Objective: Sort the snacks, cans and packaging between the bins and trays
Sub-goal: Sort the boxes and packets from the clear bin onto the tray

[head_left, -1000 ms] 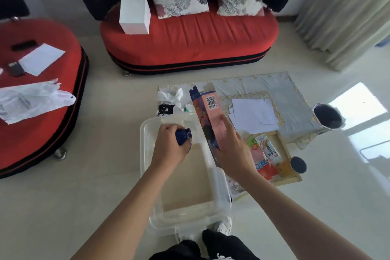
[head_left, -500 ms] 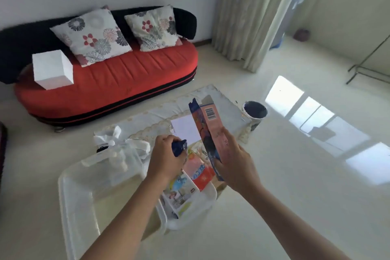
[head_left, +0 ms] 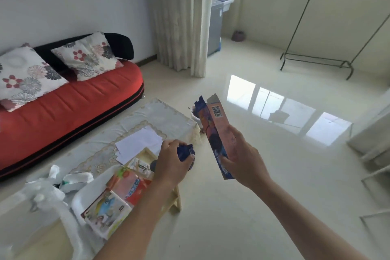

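Cardboard in pink and orange, with a dark blue face and a barcode on its narrow side: the snack box (head_left: 213, 124) is held nearly upright in the air, top flaps open, just off the right edge of the low desk (head_left: 160, 116). The right hand (head_left: 242, 154) grips its lower half, fingers and thumb curled round it. Just beside it, the left hand (head_left: 171, 162) is balled round a crumpled dark blue wrapper (head_left: 184, 151), over the wooden tray (head_left: 145, 154) at the desk's near corner.

Both pieces look like empty packaging, so the step in hand seems to be carrying waste to its container, not placing snacks. Full packets, a red packet (head_left: 133, 186) among them, lie in the white tray (head_left: 84, 192); a clear bin (head_left: 71, 232) sits blurred at lower left. A small pail (head_left: 195, 116) shows partly behind the box, a likely target, though I cannot tell for sure. The next move calls for choosing the container, then loosening each grip directly above it so that neither piece lands among the packets.
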{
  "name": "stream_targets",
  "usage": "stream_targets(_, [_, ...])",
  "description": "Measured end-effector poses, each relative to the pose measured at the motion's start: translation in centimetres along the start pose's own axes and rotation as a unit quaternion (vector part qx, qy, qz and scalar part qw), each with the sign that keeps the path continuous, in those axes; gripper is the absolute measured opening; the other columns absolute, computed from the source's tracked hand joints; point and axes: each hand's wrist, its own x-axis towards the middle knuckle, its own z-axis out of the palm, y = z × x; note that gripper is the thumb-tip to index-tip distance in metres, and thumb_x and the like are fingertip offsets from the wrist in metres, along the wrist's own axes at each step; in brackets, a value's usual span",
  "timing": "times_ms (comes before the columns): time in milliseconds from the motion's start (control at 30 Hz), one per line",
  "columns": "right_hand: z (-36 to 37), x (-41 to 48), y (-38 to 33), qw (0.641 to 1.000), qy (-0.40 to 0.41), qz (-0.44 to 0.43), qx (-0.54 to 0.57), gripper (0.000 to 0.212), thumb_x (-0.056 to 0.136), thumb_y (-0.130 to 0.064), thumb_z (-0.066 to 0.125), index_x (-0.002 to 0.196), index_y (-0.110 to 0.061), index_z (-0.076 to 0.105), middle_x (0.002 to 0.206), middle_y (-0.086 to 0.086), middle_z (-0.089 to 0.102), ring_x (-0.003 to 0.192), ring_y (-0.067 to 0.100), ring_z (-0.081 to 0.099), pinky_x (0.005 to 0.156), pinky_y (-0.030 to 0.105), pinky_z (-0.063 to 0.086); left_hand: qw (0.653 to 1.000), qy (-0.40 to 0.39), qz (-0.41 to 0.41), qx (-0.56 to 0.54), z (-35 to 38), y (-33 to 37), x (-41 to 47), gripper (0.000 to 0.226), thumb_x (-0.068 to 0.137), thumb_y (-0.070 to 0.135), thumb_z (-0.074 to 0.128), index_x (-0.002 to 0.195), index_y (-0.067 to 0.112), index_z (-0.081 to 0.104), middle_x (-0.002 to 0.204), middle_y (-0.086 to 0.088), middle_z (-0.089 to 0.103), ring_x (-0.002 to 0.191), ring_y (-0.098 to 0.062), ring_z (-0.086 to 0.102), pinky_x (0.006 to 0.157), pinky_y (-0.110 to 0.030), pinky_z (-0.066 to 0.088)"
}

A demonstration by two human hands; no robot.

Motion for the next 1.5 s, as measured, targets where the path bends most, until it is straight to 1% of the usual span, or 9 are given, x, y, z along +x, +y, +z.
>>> stream_targets(200, [-3.9,2.3,4.9,0.999,0.011,0.025,0.032,0.083,0.089,-0.033,0.072,0.151,-0.048,0.019,0.136,-0.002,0.061,0.099,0.021,0.063,0.065,0.035,0.061,0.999,-0.028,0.013,0.022,4.9,4.0,2.1,0.041,0.088,0.033,0.079,0.123,0.023,0.061,0.124,0.002,0.047,0.102,-0.009,0.051,0.086,-0.015,0.042])
stream_targets(433, [-4.9,7.5,11.0,0.996,0.010,0.066,0.052,0.082,0.088,-0.034,0.073,0.150,-0.049,0.020,0.135,-0.003,0.061,0.098,0.021,0.065,0.064,0.034,0.061,0.998,-0.059,-0.007,0.031,11.1,4.7,9.1,0.045,0.084,0.030,0.082,0.123,0.022,0.062,0.124,-0.001,0.049,0.102,-0.013,0.050,0.085,-0.021,0.044])
stream_targets(533, [-5.5,11.5,13.7,0.995,0.015,0.087,0.050,0.084,0.087,-0.033,0.072,0.150,-0.051,0.019,0.129,-0.003,0.063,0.097,0.022,0.064,0.068,0.036,0.059,0.996,-0.077,-0.023,0.033,14.4,4.6,13.8,0.043,0.083,0.029,0.083,0.120,0.022,0.065,0.124,-0.003,0.052,0.101,-0.014,0.051,0.086,-0.022,0.044])
stream_targets(633, [-6.2,16.8,15.8,0.993,0.003,0.109,0.035,0.084,0.087,-0.029,0.070,0.151,-0.049,0.019,0.130,-0.003,0.063,0.095,0.022,0.061,0.064,0.030,0.052,0.995,-0.091,-0.038,0.032,17.1,4.9,18.7,0.040,0.082,0.027,0.083,0.118,0.022,0.066,0.125,-0.003,0.051,0.099,-0.013,0.050,0.087,-0.022,0.041])
stream_targets(800, [-7.1,25.4,17.3,0.992,-0.010,0.125,0.023,0.085,0.087,-0.029,0.068,0.152,-0.049,0.017,0.128,-0.004,0.063,0.097,0.024,0.061,0.067,0.034,0.055,0.993,-0.109,-0.034,0.034,19.7,6.9,27.7,0.040,0.082,0.027,0.084,0.118,0.022,0.066,0.124,-0.003,0.051,0.100,-0.013,0.050,0.086,-0.024,0.042])
stream_targets(967, [-7.4,32.6,18.0,0.993,-0.011,0.112,0.022,0.084,0.089,-0.029,0.068,0.154,-0.045,0.017,0.133,-0.003,0.061,0.096,0.020,0.057,0.065,0.029,0.047,0.996,-0.083,-0.016,0.031,20.2,9.0,35.4,0.040,0.082,0.026,0.084,0.117,0.021,0.066,0.123,-0.003,0.052,0.098,-0.012,0.050,0.086,-0.023,0.041])
stream_targets(1167, [-6.9,42.5,20.6,0.995,-0.035,0.095,0.012,0.084,0.087,-0.032,0.066,0.153,-0.047,0.016,0.128,-0.001,0.063,0.092,0.021,0.059,0.062,0.030,0.049,0.997,-0.057,-0.036,0.028,22.1,10.1,42.9,0.039,0.081,0.026,0.085,0.115,0.023,0.067,0.123,-0.002,0.053,0.096,-0.013,0.052,0.086,-0.020,0.041])
stream_targets(1367, [-6.1,54.1,24.2,0.993,-0.084,0.078,0.009,0.081,0.086,-0.033,0.065,0.152,-0.044,0.018,0.124,0.001,0.063,0.092,0.025,0.061,0.068,0.036,0.054,0.995,-0.029,-0.080,0.045,25.2,10.5,50.7,0.037,0.081,0.027,0.084,0.113,0.025,0.066,0.123,0.000,0.052,0.095,-0.012,0.052,0.086,-0.020,0.042])
stream_targets(1500, [-6.1,62.6,26.7,0.987,-0.147,0.063,-0.007,0.081,0.086,-0.033,0.065,0.153,-0.039,0.019,0.125,0.002,0.064,0.092,0.026,0.059,0.068,0.033,0.047,0.989,-0.012,-0.132,0.064,27.7,11.8,56.2,0.038,0.081,0.028,0.084,0.111,0.029,0.062,0.121,0.000,0.051,0.098,-0.015,0.054,0.087,-0.022,0.044])
